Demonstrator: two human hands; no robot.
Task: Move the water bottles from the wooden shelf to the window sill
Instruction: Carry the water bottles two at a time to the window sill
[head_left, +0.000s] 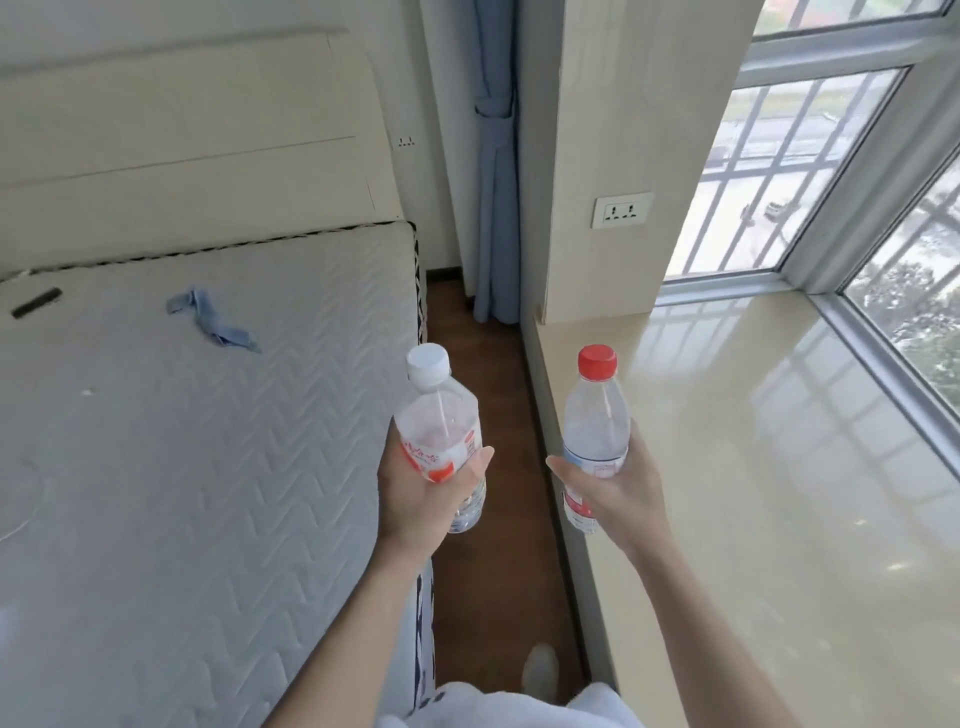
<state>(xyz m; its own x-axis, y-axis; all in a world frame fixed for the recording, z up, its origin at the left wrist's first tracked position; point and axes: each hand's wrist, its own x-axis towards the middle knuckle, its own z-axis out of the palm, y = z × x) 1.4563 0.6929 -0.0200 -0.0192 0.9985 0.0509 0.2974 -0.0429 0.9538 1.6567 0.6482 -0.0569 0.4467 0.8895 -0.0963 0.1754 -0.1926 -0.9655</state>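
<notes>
Left hand (415, 499) is closed around the lower body of the white-capped bottle (441, 436), its fingers (480, 462) wrapped over the red-and-white label. The bottle is held in the air above the strip of wooden floor (483, 415) between the mattress (182, 441) on the left and the window sill (779, 467) on the right. Its long axis runs near-upright, tilted slightly, cap end leaning to the far left.

Right hand (618, 488) is clamped on the lower half of the red-capped bottle (595, 436), thumb across the label on the left side; the remaining fingers lie behind the bottle and are hidden from view. This bottle stands close to vertical, cap uppermost, and is held just over the near left edge of the window sill; it appears clear of the surface, though contact cannot be ruled out from this angle.

The two bottles are near each other and do not touch. A blue cloth (213, 322) lies on the mattress, far left.
</notes>
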